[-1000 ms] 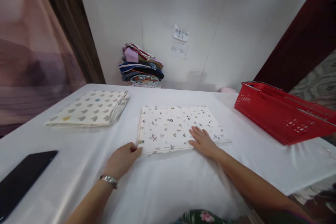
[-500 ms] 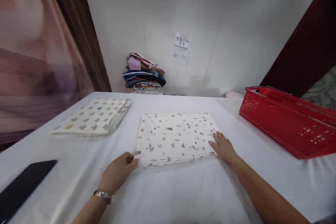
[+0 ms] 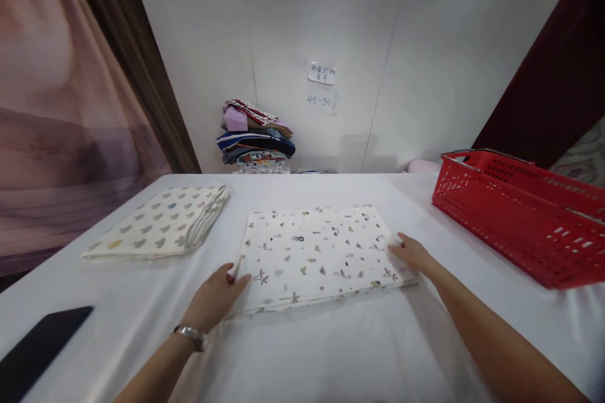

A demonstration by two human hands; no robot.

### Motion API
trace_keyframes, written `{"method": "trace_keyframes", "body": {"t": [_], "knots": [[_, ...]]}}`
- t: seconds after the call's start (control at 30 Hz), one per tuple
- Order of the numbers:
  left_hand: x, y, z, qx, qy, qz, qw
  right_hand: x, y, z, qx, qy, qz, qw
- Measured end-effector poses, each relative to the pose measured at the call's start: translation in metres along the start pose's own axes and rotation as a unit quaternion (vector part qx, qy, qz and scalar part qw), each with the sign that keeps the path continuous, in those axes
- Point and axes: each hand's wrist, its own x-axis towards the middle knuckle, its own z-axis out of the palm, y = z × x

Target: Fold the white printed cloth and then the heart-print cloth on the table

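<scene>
A folded white cloth [image 3: 316, 255] with small printed figures lies in front of me on the white-covered table. My left hand [image 3: 215, 296], with a silver band at the wrist, pinches the cloth's left edge, thumb on top and fingers curled under. At the opposite edge, my right hand [image 3: 411, 253] grips the cloth between thumb and fingers. The cloth's side edges are slightly raised at both hands. To the left rests a second folded cloth [image 3: 161, 220], cream with grey shapes, apart from both hands.
A red plastic basket [image 3: 515, 220] stands at the table's right side. A flat black object [image 3: 45, 343] lies at the front left. Behind the table's far edge is a stack of folded fabrics [image 3: 258, 138] against the wall. Handwritten papers [image 3: 321, 88] hang on the wall.
My right hand has gone from lying flat on the cloth's right part to gripping its right edge. My left hand now holds the left edge a bit higher up. The view shifted slightly.
</scene>
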Motion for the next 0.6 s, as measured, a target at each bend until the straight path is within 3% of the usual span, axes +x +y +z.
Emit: {"method": "trace_keyframes", "body": {"t": [0.17, 0.23, 0.33, 0.47, 0.6], "knots": [[0.010, 0.004, 0.001, -0.047, -0.030, -0.059, 0.997, 0.000, 0.001, -0.007, -0.024, -0.033, -0.005, 0.999], [0.013, 0.002, -0.001, -0.075, -0.051, -0.077, 0.993, -0.003, 0.006, -0.009, 0.021, -0.046, -0.004, 0.999], [0.016, 0.000, -0.002, -0.056, -0.061, -0.053, 0.995, -0.014, 0.013, -0.013, 0.118, -0.067, 0.026, 0.990], [0.013, 0.003, 0.001, 0.025, -0.029, -0.021, 0.999, -0.030, 0.017, -0.017, 0.286, -0.125, 0.078, 0.947], [0.010, 0.010, 0.006, 0.007, 0.001, -0.029, 1.000, -0.039, 0.019, -0.014, 0.394, -0.169, 0.089, 0.899]]}}
